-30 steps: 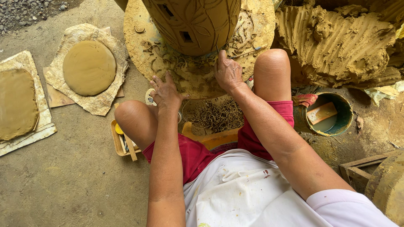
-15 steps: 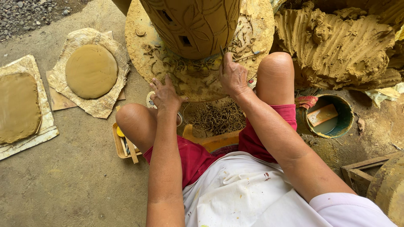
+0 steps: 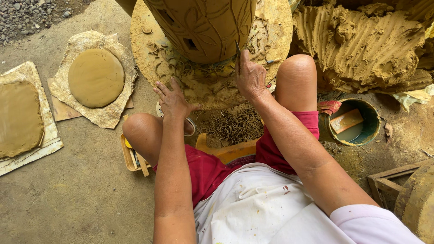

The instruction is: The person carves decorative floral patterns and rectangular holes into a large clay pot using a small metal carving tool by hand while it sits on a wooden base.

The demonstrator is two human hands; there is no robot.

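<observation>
Pinching a thin carving tool (image 3: pixel 238 49), my right hand (image 3: pixel 249 77) has its fingers closed round the shaft, tip against the lower wall of the clay pot (image 3: pixel 203 27). My left hand (image 3: pixel 172 100) lies open, fingers spread flat on the turntable disc (image 3: pixel 271 27) just below the pot. I judge the pot heavy, still soft and easily dented, its cut-out windows weakening the wall; I would lift it by the disc, never the wall. Counting around the pot: one pot, one tool, two flat clay slabs (image 3: pixel 96 77) well left of it, one green bucket (image 3: pixel 353 122) to its lower right, one clay mound (image 3: pixel 361 45) beside it.
</observation>
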